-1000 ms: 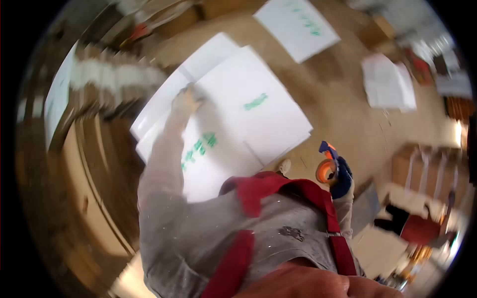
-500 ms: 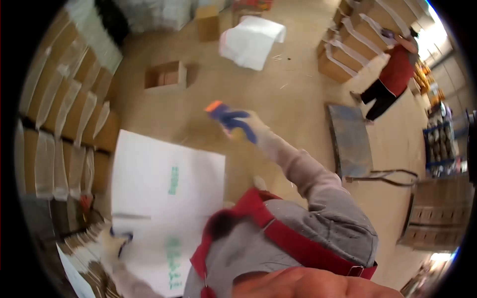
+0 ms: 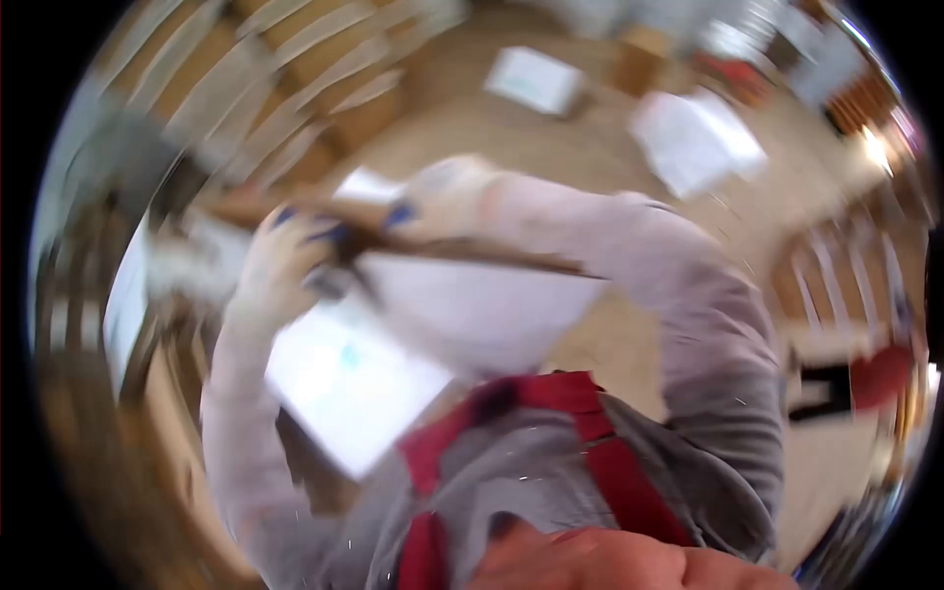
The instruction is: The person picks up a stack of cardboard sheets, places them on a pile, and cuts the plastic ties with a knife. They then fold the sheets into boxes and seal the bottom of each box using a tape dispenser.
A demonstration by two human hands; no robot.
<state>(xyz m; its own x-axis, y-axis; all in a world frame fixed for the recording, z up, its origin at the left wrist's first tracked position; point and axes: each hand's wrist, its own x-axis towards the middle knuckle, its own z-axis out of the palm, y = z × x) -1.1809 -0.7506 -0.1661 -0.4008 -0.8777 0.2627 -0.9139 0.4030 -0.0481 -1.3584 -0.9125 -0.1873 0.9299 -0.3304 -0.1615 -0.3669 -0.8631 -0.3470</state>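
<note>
Head view, badly smeared by motion. My left hand (image 3: 280, 261) and right hand (image 3: 442, 197) are both up at the brown top edge of a big white sheet (image 3: 472, 310), which stands tilted in front of my chest with that edge off the floor (image 3: 610, 354). The left fingers (image 3: 285, 214) look clenched over the edge. The right fingers (image 3: 398, 212) lie on it, but through the blur I cannot tell whether they grip or only press.

As I judge it, little is done: the white sheet is raised but flat, with no fold or corner set up that I can make out. A second white sheet (image 3: 344, 388) lies flat under it, near my left arm, not handled.

For containers, stacked cartons (image 3: 285, 74) line the wall up left, and their contents are hidden. A brown box (image 3: 639, 54) stands further off on the floor, too blurred to see inside. Two loose white sheets (image 3: 536, 81) (image 3: 693, 138) lie near it. A person in red (image 3: 880, 379) works well apart, at the right.
</note>
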